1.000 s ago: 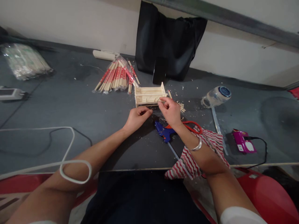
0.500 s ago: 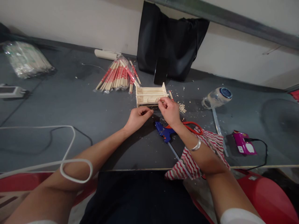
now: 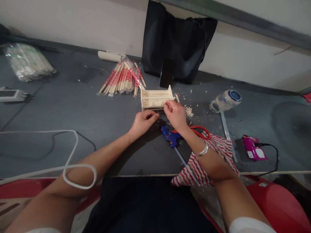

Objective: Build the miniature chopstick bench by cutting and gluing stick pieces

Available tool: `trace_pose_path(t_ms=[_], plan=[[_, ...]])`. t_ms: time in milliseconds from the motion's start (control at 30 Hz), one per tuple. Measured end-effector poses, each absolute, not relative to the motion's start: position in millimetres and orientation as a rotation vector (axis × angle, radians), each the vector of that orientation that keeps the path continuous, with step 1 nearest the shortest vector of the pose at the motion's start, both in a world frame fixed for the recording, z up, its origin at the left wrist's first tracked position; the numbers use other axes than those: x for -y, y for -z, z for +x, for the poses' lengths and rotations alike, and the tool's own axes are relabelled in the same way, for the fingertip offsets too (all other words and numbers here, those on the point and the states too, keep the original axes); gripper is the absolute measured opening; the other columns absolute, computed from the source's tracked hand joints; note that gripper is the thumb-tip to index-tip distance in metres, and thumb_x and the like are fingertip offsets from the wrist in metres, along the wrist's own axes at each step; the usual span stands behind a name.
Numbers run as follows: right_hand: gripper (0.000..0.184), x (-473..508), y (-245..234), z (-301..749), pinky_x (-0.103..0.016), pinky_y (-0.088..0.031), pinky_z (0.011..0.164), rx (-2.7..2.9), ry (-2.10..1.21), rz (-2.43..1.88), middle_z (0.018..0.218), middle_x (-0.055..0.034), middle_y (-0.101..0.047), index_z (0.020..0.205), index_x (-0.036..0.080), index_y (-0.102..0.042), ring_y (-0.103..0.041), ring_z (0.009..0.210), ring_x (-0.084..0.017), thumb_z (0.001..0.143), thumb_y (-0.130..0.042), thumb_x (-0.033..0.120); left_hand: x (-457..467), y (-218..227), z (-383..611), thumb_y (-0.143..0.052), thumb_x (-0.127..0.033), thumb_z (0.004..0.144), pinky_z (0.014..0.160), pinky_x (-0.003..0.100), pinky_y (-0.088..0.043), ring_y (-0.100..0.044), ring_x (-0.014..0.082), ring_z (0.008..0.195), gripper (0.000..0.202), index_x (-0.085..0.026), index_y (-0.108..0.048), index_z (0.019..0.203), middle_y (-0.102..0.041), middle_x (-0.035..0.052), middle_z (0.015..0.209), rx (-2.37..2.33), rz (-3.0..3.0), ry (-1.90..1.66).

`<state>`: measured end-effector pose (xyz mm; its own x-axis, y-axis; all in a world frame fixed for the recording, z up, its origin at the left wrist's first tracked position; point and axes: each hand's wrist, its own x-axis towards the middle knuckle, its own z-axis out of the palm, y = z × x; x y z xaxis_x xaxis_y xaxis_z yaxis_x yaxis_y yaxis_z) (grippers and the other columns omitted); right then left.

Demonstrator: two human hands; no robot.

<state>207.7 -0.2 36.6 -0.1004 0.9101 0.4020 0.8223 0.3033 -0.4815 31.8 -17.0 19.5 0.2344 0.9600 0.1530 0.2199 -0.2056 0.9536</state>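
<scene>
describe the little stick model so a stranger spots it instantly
Find the black bag against the wall, then the dark phone at its foot. Just below that in view stands the stick model: pale sticks joined into a frame, unlike the bagged, red-marked sticks to its left.

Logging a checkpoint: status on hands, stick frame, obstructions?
Right hand at near right of stick frame, any hold unclear. Left hand by its near edge, hold also unclear. Stick frame rests on table. Blue glue gun lies close on near side.
</scene>
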Motion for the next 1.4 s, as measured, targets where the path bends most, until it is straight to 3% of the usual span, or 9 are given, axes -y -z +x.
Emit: trace_pose_path(t_ms=[633,1400], plan=[[0.014,-1.0,-35.6,207.5,-0.029,-0.041,0.064,1.942,-0.165,-1.543,0.063,0.0026,-0.058,0.086,0.021,-0.066,-0.052,0.057,-0.015,0.093,-0.054,0.018,17.4,-21.5,33.8,-0.063,-0.037,0.082,0.052,0.021,-0.040,-0.045,0.0095,0.053,0.026,-0.017,-0.065,0.065,-0.056,-0.0037,0.056,-1.117,1.595,-1.071],[0.015,2.5,-33.2,207.7,-0.028,-0.042,0.066,1.913,-0.203,-1.565,0.068,0.0002,-0.065,0.090,0.021,-0.068,-0.058,0.062,-0.017,0.093,-0.054,0.022,16.4,-14.4,34.0,-0.059,-0.041,0.086,0.055,0.023,-0.041,-0.054,0.0128,0.057,0.030,-0.019,-0.069,0.069,-0.065,-0.0005,0.062,-1.122,1.725,-1.037]])
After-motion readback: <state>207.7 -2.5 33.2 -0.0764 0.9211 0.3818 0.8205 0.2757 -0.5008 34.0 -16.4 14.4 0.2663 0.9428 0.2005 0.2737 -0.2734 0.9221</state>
